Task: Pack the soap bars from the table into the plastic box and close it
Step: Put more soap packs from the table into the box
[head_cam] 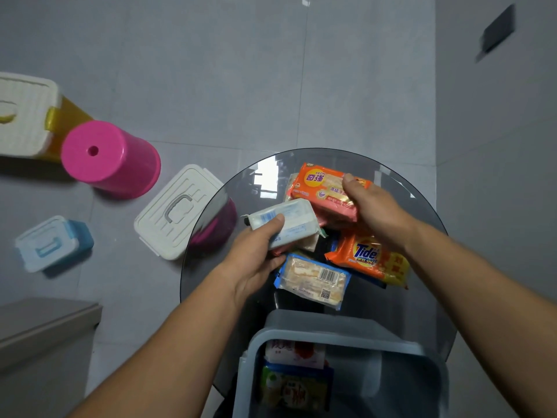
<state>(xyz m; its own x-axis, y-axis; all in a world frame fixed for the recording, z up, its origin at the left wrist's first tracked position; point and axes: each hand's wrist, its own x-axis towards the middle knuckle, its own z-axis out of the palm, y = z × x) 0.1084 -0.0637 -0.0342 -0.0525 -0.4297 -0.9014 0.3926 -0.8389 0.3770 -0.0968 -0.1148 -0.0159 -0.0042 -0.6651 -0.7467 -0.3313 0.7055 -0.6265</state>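
Observation:
Several wrapped soap bars lie in a pile on a round dark glass table (422, 297). My left hand (256, 254) grips a white-and-blue soap bar (289, 218) at the pile's left side. My right hand (373, 206) grips an orange-and-pink soap bar (319, 188) at the far side. An orange Tide bar (367, 257) and a clear-wrapped bar with a barcode (313, 279) lie closer to me. The open grey-blue plastic box (340, 330) stands at the near edge, with a couple of soap packs (295, 384) inside it.
On the tiled floor to the left stand a white-lidded box with a purple base (171, 212), a pink stool (108, 158), a small blue box (51, 242) and a white-lidded yellow box (27, 116). A grey cabinet top (39, 321) is at lower left.

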